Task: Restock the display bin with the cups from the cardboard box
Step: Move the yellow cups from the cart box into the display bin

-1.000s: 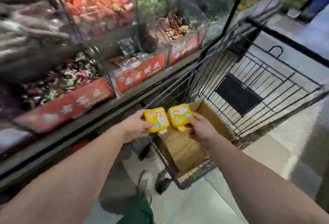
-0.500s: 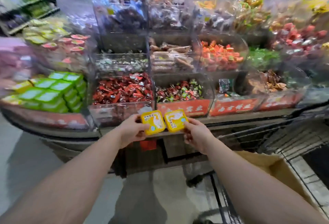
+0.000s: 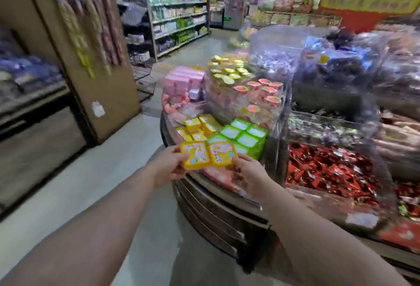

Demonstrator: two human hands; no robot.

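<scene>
Left hand (image 3: 169,166) gripping one yellow cup (image 3: 196,155), right hand (image 3: 248,175) gripping another (image 3: 221,151), cups side by side, touching, held just before the bin (image 3: 200,127) of matching cups

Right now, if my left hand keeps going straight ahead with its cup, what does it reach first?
Probably the yellow cups stacked in the display bin, just beyond the left hand and its yellow cup; depth is uncertain.

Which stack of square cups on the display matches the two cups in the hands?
The yellow stack, left of the green stack: its lids are yellow like the held cups; the others are green.
</scene>
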